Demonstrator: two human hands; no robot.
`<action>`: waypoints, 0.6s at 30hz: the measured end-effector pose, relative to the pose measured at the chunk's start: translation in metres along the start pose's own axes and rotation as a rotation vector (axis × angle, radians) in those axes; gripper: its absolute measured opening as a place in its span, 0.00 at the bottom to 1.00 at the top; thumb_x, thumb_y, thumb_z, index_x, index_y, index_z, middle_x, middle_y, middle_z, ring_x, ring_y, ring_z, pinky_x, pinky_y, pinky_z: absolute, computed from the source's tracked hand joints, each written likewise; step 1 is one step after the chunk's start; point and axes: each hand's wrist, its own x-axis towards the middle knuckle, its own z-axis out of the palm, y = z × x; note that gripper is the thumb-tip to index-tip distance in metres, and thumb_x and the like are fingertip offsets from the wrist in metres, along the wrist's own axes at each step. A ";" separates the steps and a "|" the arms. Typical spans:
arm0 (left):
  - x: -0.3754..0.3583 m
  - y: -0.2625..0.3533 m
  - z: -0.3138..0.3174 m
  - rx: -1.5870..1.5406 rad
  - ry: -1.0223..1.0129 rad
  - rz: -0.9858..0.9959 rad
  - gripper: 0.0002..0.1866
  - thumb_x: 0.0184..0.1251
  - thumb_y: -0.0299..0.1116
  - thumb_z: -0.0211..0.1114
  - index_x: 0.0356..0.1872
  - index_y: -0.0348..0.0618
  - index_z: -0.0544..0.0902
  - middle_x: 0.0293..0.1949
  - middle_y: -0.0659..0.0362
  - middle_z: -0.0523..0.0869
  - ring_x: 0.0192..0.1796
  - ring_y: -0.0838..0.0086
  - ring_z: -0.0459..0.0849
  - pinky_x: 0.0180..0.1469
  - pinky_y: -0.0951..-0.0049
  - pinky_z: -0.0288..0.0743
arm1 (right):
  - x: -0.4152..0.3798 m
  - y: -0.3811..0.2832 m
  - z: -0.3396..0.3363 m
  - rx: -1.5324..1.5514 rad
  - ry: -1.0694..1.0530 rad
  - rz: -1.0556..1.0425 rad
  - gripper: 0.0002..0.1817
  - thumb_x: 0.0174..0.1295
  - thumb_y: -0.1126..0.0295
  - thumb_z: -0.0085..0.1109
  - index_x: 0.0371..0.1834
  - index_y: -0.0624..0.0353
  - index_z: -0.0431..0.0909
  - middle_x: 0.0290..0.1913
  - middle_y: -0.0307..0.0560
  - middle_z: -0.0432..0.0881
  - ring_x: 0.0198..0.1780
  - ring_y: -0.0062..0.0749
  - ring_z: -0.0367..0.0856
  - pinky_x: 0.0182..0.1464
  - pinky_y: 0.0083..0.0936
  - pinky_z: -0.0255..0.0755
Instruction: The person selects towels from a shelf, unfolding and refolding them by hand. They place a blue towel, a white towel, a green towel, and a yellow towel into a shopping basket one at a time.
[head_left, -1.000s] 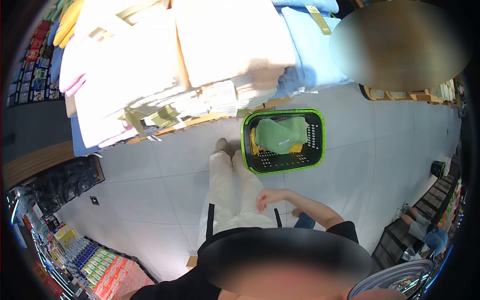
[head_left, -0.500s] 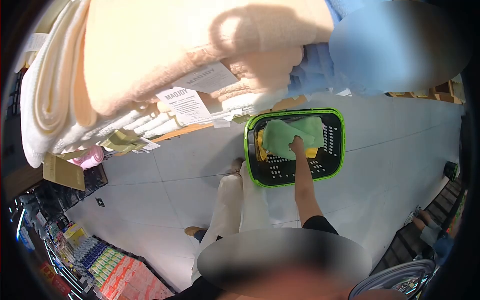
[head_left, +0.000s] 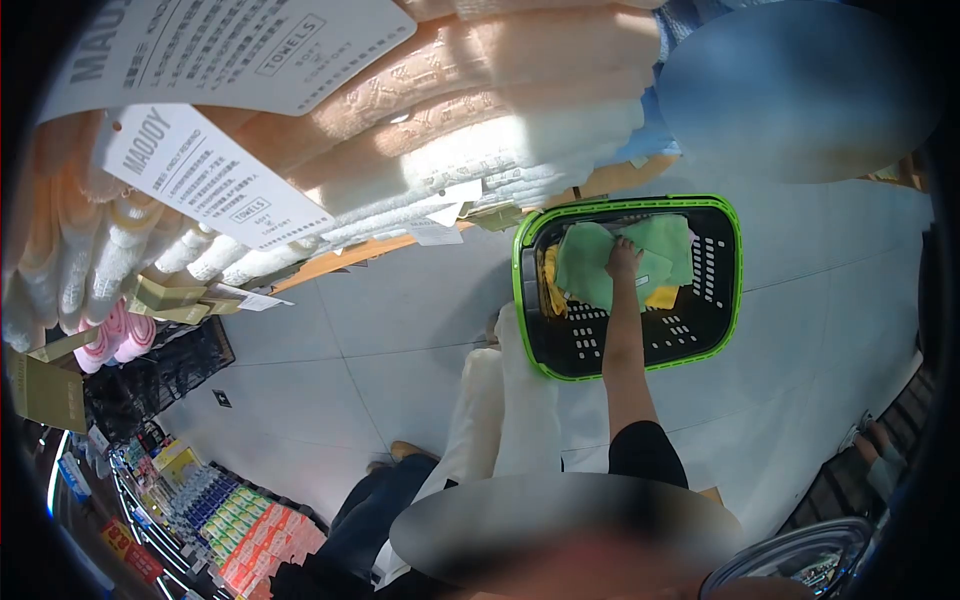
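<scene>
I see my right hand (head_left: 623,259) reaching down into the green-rimmed basket (head_left: 727,290) on the floor (head_left: 400,330), resting on the green towel (head_left: 590,265); whether its fingers grip the cloth I cannot tell. A yellow cloth (head_left: 661,297) lies under it. Beyond, stacked peach towels (head_left: 450,90) fill the shelf, paper tags (head_left: 205,175) hanging.
</scene>
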 end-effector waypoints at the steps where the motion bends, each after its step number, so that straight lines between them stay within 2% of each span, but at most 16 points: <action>1: 0.001 0.000 0.000 0.003 -0.002 -0.002 0.04 0.44 0.27 0.62 0.20 0.38 0.78 0.18 0.51 0.77 0.23 0.65 0.75 0.26 0.68 0.67 | 0.000 0.000 -0.002 -0.013 -0.017 -0.004 0.37 0.48 0.64 0.63 0.62 0.59 0.58 0.61 0.45 0.64 0.65 0.38 0.58 0.67 0.45 0.49; 3: -0.002 0.000 -0.001 0.010 -0.003 -0.006 0.04 0.44 0.27 0.62 0.20 0.37 0.78 0.18 0.51 0.77 0.22 0.66 0.74 0.26 0.68 0.66 | -0.005 0.003 -0.003 -0.037 -0.058 -0.008 0.28 0.47 0.67 0.62 0.55 0.60 0.68 0.58 0.46 0.69 0.61 0.39 0.65 0.64 0.42 0.57; 6: -0.010 0.000 0.001 0.017 -0.026 0.008 0.04 0.44 0.27 0.62 0.19 0.37 0.77 0.17 0.51 0.76 0.22 0.66 0.74 0.25 0.69 0.66 | -0.016 0.019 0.025 0.256 -0.145 -0.068 0.18 0.44 0.67 0.61 0.41 0.60 0.76 0.50 0.51 0.75 0.51 0.43 0.75 0.55 0.36 0.69; 8: -0.014 0.000 0.001 0.022 -0.032 0.027 0.04 0.44 0.27 0.62 0.19 0.37 0.77 0.17 0.51 0.76 0.22 0.66 0.74 0.25 0.69 0.66 | -0.064 0.023 0.001 0.178 -0.021 -0.214 0.19 0.41 0.66 0.62 0.39 0.60 0.76 0.48 0.55 0.76 0.46 0.45 0.77 0.48 0.34 0.74; 10: -0.026 0.000 0.001 0.032 -0.047 0.061 0.04 0.44 0.27 0.62 0.19 0.37 0.77 0.17 0.51 0.76 0.21 0.66 0.74 0.25 0.69 0.66 | -0.096 0.033 0.005 0.219 -0.012 -0.283 0.21 0.39 0.65 0.62 0.38 0.60 0.76 0.41 0.56 0.79 0.43 0.47 0.79 0.47 0.36 0.74; 12: -0.040 0.001 0.000 0.043 -0.069 0.111 0.04 0.44 0.27 0.62 0.19 0.37 0.77 0.17 0.51 0.76 0.21 0.66 0.74 0.24 0.69 0.66 | -0.155 0.039 -0.034 0.226 -0.027 -0.292 0.21 0.37 0.65 0.62 0.38 0.62 0.76 0.36 0.56 0.80 0.40 0.50 0.79 0.44 0.38 0.75; 14: -0.056 0.015 0.002 0.056 -0.105 0.207 0.04 0.44 0.27 0.62 0.18 0.37 0.77 0.17 0.51 0.76 0.21 0.66 0.73 0.24 0.69 0.65 | -0.211 0.046 -0.075 0.310 0.051 -0.319 0.18 0.38 0.64 0.62 0.31 0.64 0.74 0.30 0.57 0.80 0.37 0.51 0.79 0.42 0.40 0.75; 17: -0.080 -0.013 -0.012 0.098 -0.192 0.302 0.04 0.43 0.26 0.61 0.18 0.37 0.77 0.16 0.51 0.75 0.20 0.67 0.73 0.24 0.69 0.65 | -0.278 0.061 -0.127 0.482 0.059 -0.334 0.23 0.37 0.64 0.62 0.38 0.65 0.74 0.32 0.60 0.80 0.37 0.55 0.79 0.41 0.40 0.74; 18: -0.087 -0.022 -0.016 0.117 -0.237 0.357 0.04 0.43 0.26 0.61 0.18 0.37 0.77 0.16 0.51 0.75 0.20 0.67 0.73 0.24 0.69 0.65 | -0.300 0.063 -0.146 0.568 0.084 -0.354 0.24 0.38 0.66 0.62 0.40 0.66 0.74 0.33 0.59 0.80 0.37 0.54 0.79 0.42 0.38 0.74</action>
